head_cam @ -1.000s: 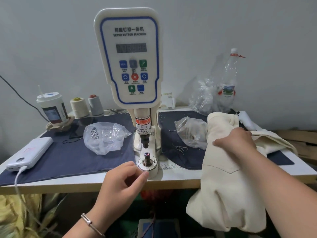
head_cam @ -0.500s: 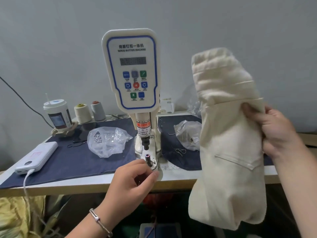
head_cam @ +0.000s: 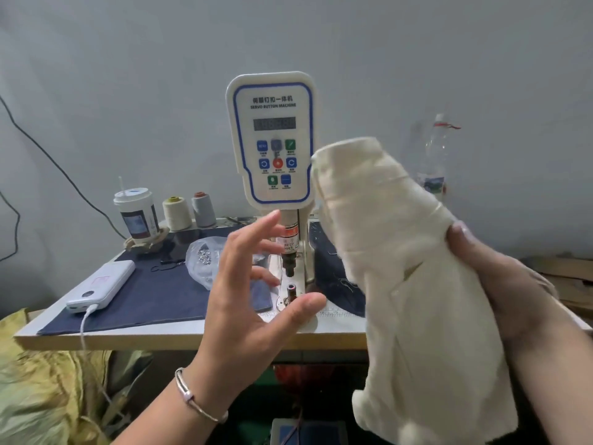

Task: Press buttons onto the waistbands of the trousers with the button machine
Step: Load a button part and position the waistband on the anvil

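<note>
Progress – no press visible yet | cream cotton trousers [head_cam: 414, 284] bunched mid-air, right of frame, gripped by right hand [head_cam: 500, 284] | left hand [head_cam: 250, 293] spread, empty, before white button machine [head_cam: 272, 139] | waistband still to seat on die

Trousers [head_cam: 417, 284] motion-blurred, covering worktop's [head_cam: 179, 340] 3 o'clock side. Right hand [head_cam: 500, 284] mostly behind the cloth. Machine display [head_cam: 274, 124] digits unreadable. Bag [head_cam: 202, 258] contents too small to identify.

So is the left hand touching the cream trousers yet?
Apart. The head view shows the left hand open in front of the button machine, with a clear gap to the trousers that the right hand grips.
</note>
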`<move>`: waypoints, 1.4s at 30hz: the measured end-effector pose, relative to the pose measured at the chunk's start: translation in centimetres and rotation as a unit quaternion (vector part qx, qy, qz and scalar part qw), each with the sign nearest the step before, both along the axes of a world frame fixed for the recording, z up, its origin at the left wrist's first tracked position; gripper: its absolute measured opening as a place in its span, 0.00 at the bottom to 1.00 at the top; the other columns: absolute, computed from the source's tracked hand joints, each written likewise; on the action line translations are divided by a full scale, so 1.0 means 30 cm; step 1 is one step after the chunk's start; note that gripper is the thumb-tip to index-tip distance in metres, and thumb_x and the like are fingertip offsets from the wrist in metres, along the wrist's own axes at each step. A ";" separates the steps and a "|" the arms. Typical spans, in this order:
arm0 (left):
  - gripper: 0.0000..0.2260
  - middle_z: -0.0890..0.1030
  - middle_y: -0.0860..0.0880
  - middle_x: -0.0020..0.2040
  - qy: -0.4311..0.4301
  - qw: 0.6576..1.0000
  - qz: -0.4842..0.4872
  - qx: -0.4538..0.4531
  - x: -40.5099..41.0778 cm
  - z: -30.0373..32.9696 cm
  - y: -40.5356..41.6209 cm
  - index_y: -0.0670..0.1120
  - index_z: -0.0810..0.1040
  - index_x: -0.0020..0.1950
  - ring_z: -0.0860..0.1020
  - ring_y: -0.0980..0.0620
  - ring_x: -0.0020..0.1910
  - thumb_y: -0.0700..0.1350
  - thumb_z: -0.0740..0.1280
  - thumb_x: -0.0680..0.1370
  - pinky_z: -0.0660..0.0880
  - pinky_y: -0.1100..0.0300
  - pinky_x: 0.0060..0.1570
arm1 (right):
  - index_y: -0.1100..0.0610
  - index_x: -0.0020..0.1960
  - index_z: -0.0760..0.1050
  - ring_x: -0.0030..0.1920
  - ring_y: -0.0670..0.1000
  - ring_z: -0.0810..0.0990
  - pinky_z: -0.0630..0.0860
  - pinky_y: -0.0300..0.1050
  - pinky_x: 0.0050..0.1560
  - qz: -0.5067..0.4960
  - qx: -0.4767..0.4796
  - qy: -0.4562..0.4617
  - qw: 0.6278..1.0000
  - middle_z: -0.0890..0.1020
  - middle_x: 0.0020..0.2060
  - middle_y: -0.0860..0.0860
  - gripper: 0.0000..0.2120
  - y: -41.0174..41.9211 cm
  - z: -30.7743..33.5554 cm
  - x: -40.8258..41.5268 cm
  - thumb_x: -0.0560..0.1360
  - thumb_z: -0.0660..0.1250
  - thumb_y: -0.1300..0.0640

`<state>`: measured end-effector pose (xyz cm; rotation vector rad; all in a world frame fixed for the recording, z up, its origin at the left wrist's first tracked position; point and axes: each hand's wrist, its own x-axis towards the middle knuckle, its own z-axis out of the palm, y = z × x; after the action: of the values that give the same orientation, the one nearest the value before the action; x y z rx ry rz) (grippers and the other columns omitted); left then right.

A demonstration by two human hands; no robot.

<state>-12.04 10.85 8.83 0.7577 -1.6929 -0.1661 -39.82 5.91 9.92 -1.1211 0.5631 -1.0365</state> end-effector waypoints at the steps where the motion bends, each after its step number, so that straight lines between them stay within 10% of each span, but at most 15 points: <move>1: 0.35 0.73 0.49 0.66 -0.007 1.000 -0.007 -0.011 0.002 0.009 0.008 0.50 0.64 0.74 0.74 0.43 0.62 0.62 0.70 0.72 0.76 0.59 0.50 | 0.54 0.53 0.84 0.47 0.57 0.85 0.82 0.48 0.42 0.025 -0.024 0.034 0.999 0.85 0.49 0.59 0.24 0.005 -0.001 0.015 0.60 0.80 0.47; 5: 0.38 0.73 0.54 0.68 -0.016 0.998 -0.038 0.041 -0.003 0.036 0.035 0.56 0.62 0.75 0.73 0.48 0.67 0.61 0.74 0.70 0.76 0.57 0.59 | 0.59 0.54 0.81 0.46 0.59 0.84 0.80 0.47 0.42 0.087 -0.073 0.131 0.985 0.84 0.48 0.61 0.23 -0.003 -0.010 0.043 0.59 0.76 0.59; 9: 0.15 0.74 0.50 0.61 -0.093 0.989 0.103 -0.051 0.029 0.039 0.034 0.46 0.80 0.49 0.75 0.46 0.60 0.54 0.74 0.70 0.76 0.51 0.53 | 0.68 0.52 0.76 0.42 0.58 0.83 0.79 0.47 0.40 0.040 -0.085 0.150 0.984 0.82 0.44 0.61 0.27 -0.010 -0.003 0.048 0.56 0.78 0.61; 13: 0.16 0.78 0.50 0.48 -0.166 0.971 0.112 -0.130 0.052 0.047 0.061 0.38 0.77 0.30 0.76 0.47 0.52 0.47 0.72 0.73 0.71 0.55 0.55 | 0.66 0.33 0.60 0.29 0.49 0.72 0.70 0.36 0.29 -0.044 -0.093 0.112 0.988 0.70 0.29 0.53 0.26 -0.008 0.014 0.044 0.55 0.79 0.64; 16: 0.11 0.75 0.56 0.33 -0.102 0.994 -0.049 0.003 0.052 0.048 0.089 0.41 0.74 0.34 0.74 0.58 0.32 0.42 0.68 0.75 0.72 0.65 0.39 | 0.54 0.30 0.60 0.26 0.48 0.68 0.70 0.35 0.26 -0.064 -0.097 0.115 0.987 0.67 0.27 0.51 0.25 -0.003 0.045 0.052 0.55 0.76 0.70; 19: 0.13 0.72 0.44 0.31 -0.026 0.993 -0.062 0.094 0.042 0.054 0.103 0.39 0.76 0.38 0.70 0.48 0.28 0.48 0.68 0.74 0.66 0.62 0.26 | 0.54 0.38 0.69 0.31 0.51 0.76 0.75 0.40 0.29 -0.105 -0.116 0.134 0.978 0.75 0.32 0.54 0.18 -0.004 0.060 0.070 0.57 0.76 0.65; 27: 0.11 0.74 0.52 0.32 -0.089 0.990 0.105 0.019 0.086 0.073 0.066 0.47 0.79 0.40 0.72 0.51 0.31 0.53 0.67 0.77 0.71 0.56 0.29 | 0.55 0.40 0.83 0.31 0.50 0.82 0.79 0.38 0.33 -0.215 -0.174 0.094 0.956 0.84 0.33 0.54 0.03 -0.009 0.091 0.072 0.67 0.71 0.58; 33: 0.16 0.77 0.33 0.38 0.045 0.953 -0.094 0.283 0.078 0.084 0.065 0.41 0.82 0.45 0.75 0.44 0.35 0.55 0.70 0.74 0.71 0.45 0.36 | 0.52 0.42 0.77 0.37 0.48 0.76 0.73 0.43 0.39 -0.316 -0.276 0.243 0.875 0.79 0.36 0.55 0.07 -0.012 0.071 0.115 0.73 0.67 0.49; 37: 0.14 0.73 0.37 0.34 -0.042 0.966 -0.125 0.222 -0.011 0.107 0.060 0.39 0.79 0.41 0.71 0.50 0.33 0.49 0.66 0.77 0.67 0.56 0.34 | 0.45 0.60 0.72 0.66 0.42 0.72 0.71 0.40 0.62 -0.168 -0.402 0.300 0.848 0.74 0.63 0.39 0.26 0.073 0.112 0.216 0.66 0.75 0.40; 40: 0.13 0.72 0.43 0.30 -0.079 0.981 -0.062 0.164 -0.067 0.111 0.033 0.40 0.78 0.38 0.67 0.55 0.30 0.47 0.68 0.78 0.65 0.58 0.30 | 0.38 0.71 0.63 0.64 0.38 0.73 0.69 0.32 0.62 0.001 -0.407 0.385 0.828 0.77 0.62 0.39 0.48 0.115 0.147 0.275 0.57 0.81 0.41; 42: 0.10 0.74 0.47 0.29 -0.036 0.986 -0.037 0.161 -0.078 0.125 0.020 0.42 0.80 0.38 0.70 0.57 0.31 0.46 0.71 0.77 0.67 0.61 0.31 | 0.44 0.62 0.76 0.53 0.38 0.79 0.76 0.40 0.53 -0.008 -0.396 0.443 0.804 0.82 0.52 0.41 0.33 0.098 0.162 0.279 0.59 0.82 0.48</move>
<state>-14.38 11.45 12.56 0.9482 -1.7872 -0.4776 -31.46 8.86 14.77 -2.4045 0.8945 -0.6995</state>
